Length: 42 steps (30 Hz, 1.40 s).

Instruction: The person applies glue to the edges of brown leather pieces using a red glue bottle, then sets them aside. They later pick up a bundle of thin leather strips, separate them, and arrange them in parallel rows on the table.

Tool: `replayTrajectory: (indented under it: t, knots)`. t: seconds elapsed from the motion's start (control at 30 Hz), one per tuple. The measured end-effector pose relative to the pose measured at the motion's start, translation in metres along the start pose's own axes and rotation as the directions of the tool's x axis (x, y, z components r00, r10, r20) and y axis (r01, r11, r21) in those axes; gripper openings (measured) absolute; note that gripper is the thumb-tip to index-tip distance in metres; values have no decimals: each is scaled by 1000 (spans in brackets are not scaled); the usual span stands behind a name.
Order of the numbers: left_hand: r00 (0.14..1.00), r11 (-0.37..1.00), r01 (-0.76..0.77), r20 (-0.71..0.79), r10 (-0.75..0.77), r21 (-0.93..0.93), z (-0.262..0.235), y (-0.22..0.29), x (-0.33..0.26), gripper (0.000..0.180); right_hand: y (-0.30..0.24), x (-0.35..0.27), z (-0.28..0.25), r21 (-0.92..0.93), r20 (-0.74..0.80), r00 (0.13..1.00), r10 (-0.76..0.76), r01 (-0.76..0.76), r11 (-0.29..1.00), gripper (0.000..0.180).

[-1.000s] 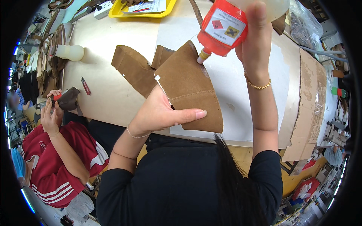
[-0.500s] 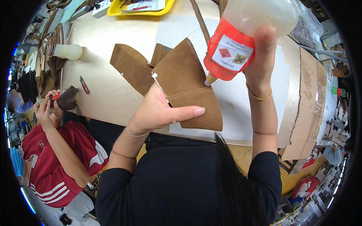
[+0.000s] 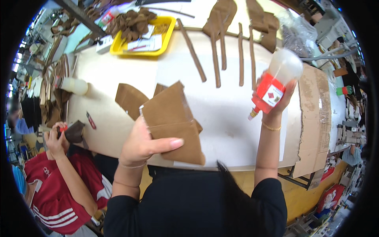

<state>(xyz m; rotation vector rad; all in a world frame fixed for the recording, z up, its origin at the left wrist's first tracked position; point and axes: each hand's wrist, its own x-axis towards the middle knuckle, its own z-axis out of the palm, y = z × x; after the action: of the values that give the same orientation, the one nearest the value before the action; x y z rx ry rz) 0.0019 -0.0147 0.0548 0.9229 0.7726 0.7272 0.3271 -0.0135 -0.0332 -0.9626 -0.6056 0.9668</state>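
In the head view, the person's left hand (image 3: 144, 144) is holding up a stack of brown suede-like pieces (image 3: 173, 124) above the near edge of the white worktable (image 3: 229, 118), the thumb lying across the front of the lower piece and the fingers closed behind it, so the hand is clamped on the material. The right hand (image 3: 278, 100) is gripping a glue bottle (image 3: 274, 85) with a red label and a clear body, fingers wrapped firmly around it; the bottle is tilting nozzle-down and toward the brown pieces, but the tip is hanging apart from them over the bare white surface, not touching anything. I cannot tell whether any glue is lying on the held pieces: no wet line is showing on the side facing the camera. Judging from this, the gluing is looking to be at an early or in-between stage, with the piece lifted and the bottle ready but not applied to it at this instant. Much appears to be waiting: another brown cut piece (image 3: 130, 98) is lying flat on the table just behind the held stack, several long brown strips (image 3: 217, 59) are lying side by side farther back, and a yellow tray (image 3: 166, 37) is holding more brown scraps. At the left, a co-worker in a red shirt (image 3: 51, 193) is handling a small dark piece (image 3: 74, 132) with both hands, well apart from the person's own work.
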Motion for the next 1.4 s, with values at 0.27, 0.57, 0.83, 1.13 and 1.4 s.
replayTrajectory:
  t: [0.27,0.57,0.83,1.13,1.4]
  knots:
    - [949,949,-308,54,312,-70,-4,48,-1,65,-14,-39,-77,220,-252,967,-26,83,972,64]
    - [903,845,-427,212,375,322,41,102,7,86,-2,-47,-121,307,-353,934,-63,179,935,65]
    - [846,929,-206,533,12,307,117,130,145,35,-27,-58,-124,280,-502,858,-109,280,918,64]
    - [752,932,-344,628,200,116,312,207,353,16,-35,-53,-119,323,-638,770,-27,299,898,65]
    - [728,919,-310,562,394,-243,406,9,419,28,-46,-66,-124,395,-660,750,35,307,866,72]
